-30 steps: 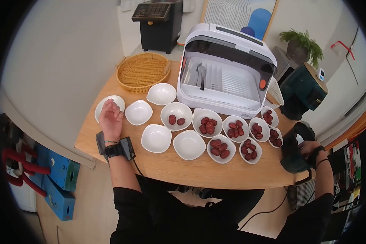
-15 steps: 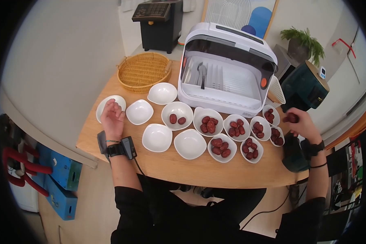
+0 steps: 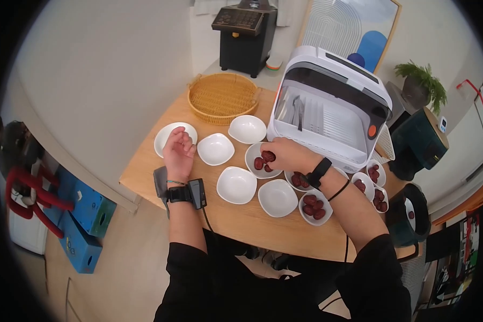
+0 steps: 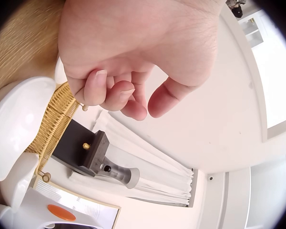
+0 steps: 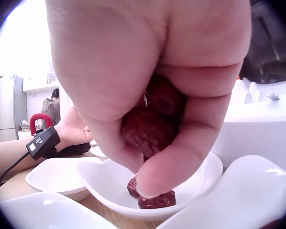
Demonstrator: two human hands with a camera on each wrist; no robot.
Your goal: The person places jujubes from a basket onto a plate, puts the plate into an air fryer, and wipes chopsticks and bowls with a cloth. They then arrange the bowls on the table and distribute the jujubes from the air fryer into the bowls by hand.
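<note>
My right hand grips dark red dried dates between thumb and fingers, low over a white bowl. A pair of dates lies in that bowl below the fingertips. My left hand is idle by a white plate, palm turned up and fingers loosely curled around nothing; the left wrist view shows the same hand without anything in it. To the right, further bowls hold dates, some partly hidden by my right forearm. A dark green air fryer basket has a date inside.
White bowls without dates stand left and in front. Behind are a wicker tray and a white dish box with a raised dark lid. A green air fryer stands at the back right.
My right hand came out of the green basket with dates and crossed left to the bowl holding two dates. The head view has shifted; my left hand keeps its pose by the plate.
</note>
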